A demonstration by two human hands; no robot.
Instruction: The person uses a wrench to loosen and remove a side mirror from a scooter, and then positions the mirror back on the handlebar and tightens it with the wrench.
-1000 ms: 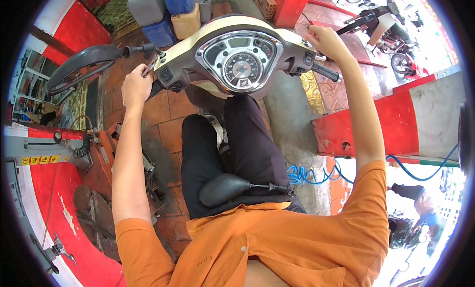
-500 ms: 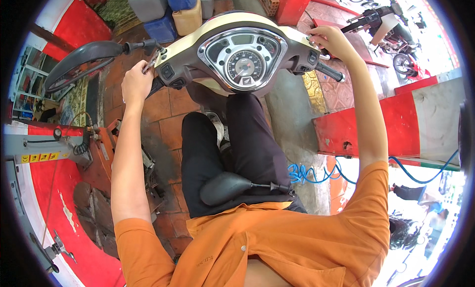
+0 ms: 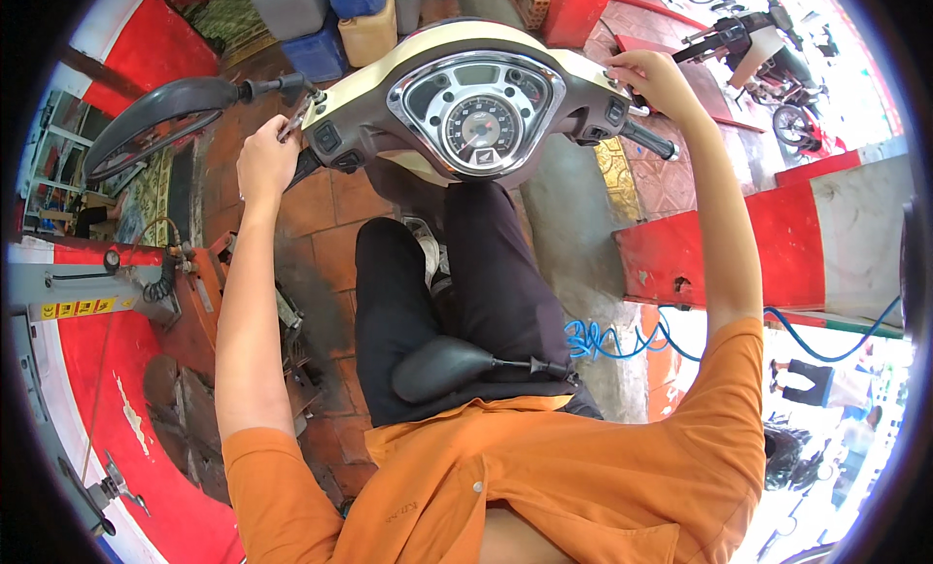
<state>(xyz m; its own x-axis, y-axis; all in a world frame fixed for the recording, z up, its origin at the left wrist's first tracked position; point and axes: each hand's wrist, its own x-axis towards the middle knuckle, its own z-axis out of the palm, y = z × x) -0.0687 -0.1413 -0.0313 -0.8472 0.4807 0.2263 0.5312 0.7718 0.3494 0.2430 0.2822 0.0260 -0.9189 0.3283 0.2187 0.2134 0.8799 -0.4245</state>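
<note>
The scooter (image 3: 476,112) is parked straight ahead. A metal bar (image 3: 291,129) is clamped in the left hand's (image 3: 265,168) fingers, mounted mirror (image 3: 192,99) jutting close by; right hand's (image 3: 653,81) bent fingers, grip can't be told. Lap's taken by a loose mirror (image 3: 437,368), jugs (image 3: 369,39) stacked beyond.

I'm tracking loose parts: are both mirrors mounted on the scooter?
No, one black mirror lies across the person's dark trousers.

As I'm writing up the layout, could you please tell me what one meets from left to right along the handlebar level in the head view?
Black mirror head, left hand, instrument cluster, right hand, parked motorbike's wheel.
</note>
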